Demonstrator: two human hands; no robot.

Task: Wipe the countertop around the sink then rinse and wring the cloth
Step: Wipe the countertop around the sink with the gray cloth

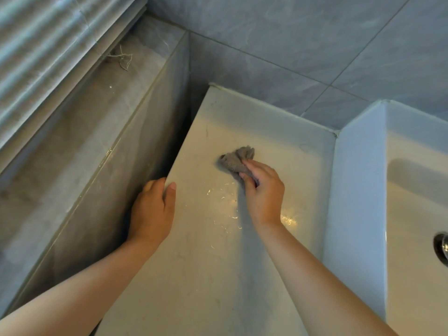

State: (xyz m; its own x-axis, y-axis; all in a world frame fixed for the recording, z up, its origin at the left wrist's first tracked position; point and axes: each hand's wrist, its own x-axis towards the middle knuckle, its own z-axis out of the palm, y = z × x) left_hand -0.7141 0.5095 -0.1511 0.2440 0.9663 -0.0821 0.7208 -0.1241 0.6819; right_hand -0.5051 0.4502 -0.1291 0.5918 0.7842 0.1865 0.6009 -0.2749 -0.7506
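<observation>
The cloth (236, 161) is showing as a small grey, nubbly rag, bunched into crumpled folds, and it is lying on the countertop (206, 275) left of the sink (358, 202), well apart from the sink's outer wall. The right hand (263, 190) is pressing it down from the near side, fingers curled and clamped on its nearer half, while the farther half is sticking out past the fingertips. Thin shiny streaks (225, 197) are glinting on the pale surface just nearer than the cloth, and a brighter patch is glowing beside the right wrist, on the sink side. The left hand (151, 209) is gripping the countertop's edge farthest from the sink, fingers curling down over it into a dark gap (179, 146) and the thumb lying flat on top. Beyond that gap a tiled ledge (97, 146) is rising higher than the countertop, with blinds (48, 44) hanging above it. Behind the cloth, plain surface is running to a caulked seam under the grey wall tiles (291, 44). Toward the sink, a strip of countertop is lying between the cloth and the raised white wall. The drain (441, 246) is peeking in at the sink's near right.
</observation>
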